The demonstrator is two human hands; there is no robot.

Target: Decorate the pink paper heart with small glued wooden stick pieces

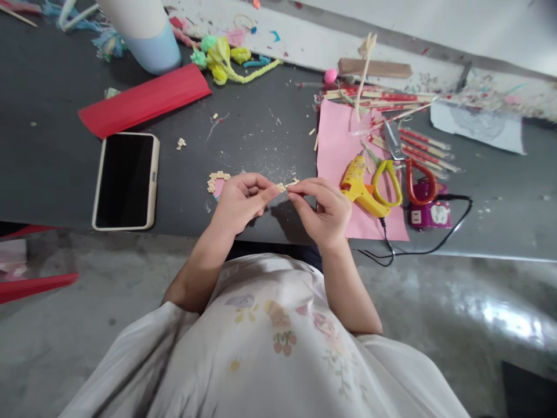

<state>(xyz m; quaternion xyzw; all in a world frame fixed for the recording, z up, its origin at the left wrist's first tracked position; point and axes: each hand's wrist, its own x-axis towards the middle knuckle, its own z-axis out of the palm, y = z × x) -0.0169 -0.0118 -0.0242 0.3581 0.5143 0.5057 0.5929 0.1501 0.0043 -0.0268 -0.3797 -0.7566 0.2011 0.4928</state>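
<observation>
Both hands meet over the front edge of the dark table [261, 133]. My left hand [241, 200] and my right hand [324, 209] each pinch an end of a short, thin pale stick [285, 186] with a small beige bit on it. Just left of my left hand lies a small pink shape edged with several beige bits [216, 181], partly hidden by the hand. Crumbs and shavings are scattered on the table behind the stick.
A phone [126, 181] lies face up at the left beside a red folded sheet [145, 100]. At the right a pink sheet [337, 145] carries a yellow glue gun [361, 188], scissors [394, 174], a purple plug block [429, 212] and several sticks [418, 142]. A pale blue cylinder [150, 40] stands at the back.
</observation>
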